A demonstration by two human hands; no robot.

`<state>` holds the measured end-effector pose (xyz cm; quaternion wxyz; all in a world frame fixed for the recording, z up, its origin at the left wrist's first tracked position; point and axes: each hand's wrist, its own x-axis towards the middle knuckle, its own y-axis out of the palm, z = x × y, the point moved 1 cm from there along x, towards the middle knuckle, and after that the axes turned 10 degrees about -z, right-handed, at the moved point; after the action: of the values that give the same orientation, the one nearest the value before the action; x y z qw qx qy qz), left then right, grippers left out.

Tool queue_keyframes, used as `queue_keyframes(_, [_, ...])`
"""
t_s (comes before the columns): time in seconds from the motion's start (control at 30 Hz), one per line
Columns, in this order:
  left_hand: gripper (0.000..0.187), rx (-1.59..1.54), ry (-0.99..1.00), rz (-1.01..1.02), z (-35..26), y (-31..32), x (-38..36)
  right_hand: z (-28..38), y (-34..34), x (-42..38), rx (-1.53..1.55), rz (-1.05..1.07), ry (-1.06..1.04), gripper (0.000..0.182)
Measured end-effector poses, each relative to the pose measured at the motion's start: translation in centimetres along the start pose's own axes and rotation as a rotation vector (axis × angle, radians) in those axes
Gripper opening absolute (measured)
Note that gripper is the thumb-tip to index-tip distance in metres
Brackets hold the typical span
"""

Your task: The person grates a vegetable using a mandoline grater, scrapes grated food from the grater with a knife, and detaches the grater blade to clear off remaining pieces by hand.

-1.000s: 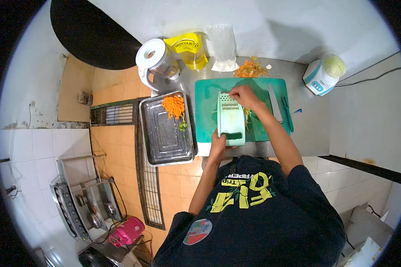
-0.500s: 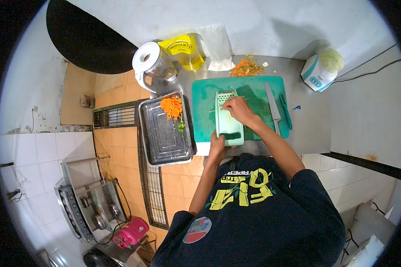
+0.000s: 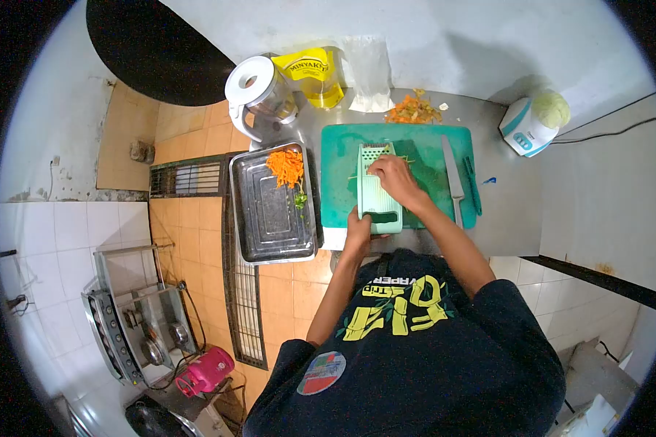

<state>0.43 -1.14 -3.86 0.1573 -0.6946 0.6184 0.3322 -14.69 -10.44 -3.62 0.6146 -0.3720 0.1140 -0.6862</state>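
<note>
A pale green grater (image 3: 380, 200) lies lengthwise over the green cutting board (image 3: 431, 136), its slotted handle end towards my body. My left hand (image 3: 357, 231) is closed round the near left edge of that handle end. On the grater's face, below the holes, my right hand (image 3: 395, 180) presses down with its fingers curled together; whatever they pinch is hidden beneath them. Thin pale green shreds lie by the grater on the board. Right of it rest a large knife (image 3: 451, 171) and a green-handled tool (image 3: 473, 186).
At left, a metal tray (image 3: 237, 218) holds shredded carrot (image 3: 285, 168) and chopped green bits (image 3: 300, 198). Behind are a blender jug (image 3: 273, 98), a yellow oil pouch (image 3: 317, 80), a clear plastic bag (image 3: 369, 76) and peelings (image 3: 413, 109). A cabbage (image 3: 551, 109) sits on a blender base (image 3: 527, 135).
My right hand has shifted slightly along the grater's face. My left hand keeps its hold on the handle end. The whole view has tilted slightly.
</note>
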Motion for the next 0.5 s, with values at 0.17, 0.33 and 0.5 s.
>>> queue_keyframes(0.17, [0.047,0.012,0.047,-0.025,-0.4,0.3,-0.4,-0.3,-0.2,0.2,0.079,-0.020,0.057,0.006])
queue_keyframes(0.33, [0.047,0.020,0.035,-0.003,-0.3,0.4,-0.4,-0.4,-0.8,1.0,0.005,0.008,0.094,0.007])
queue_keyframes(0.5, [0.045,-0.019,0.027,-0.001,0.1,0.3,-0.3,-1.0,-1.4,1.1,-0.143,0.037,0.168,0.010])
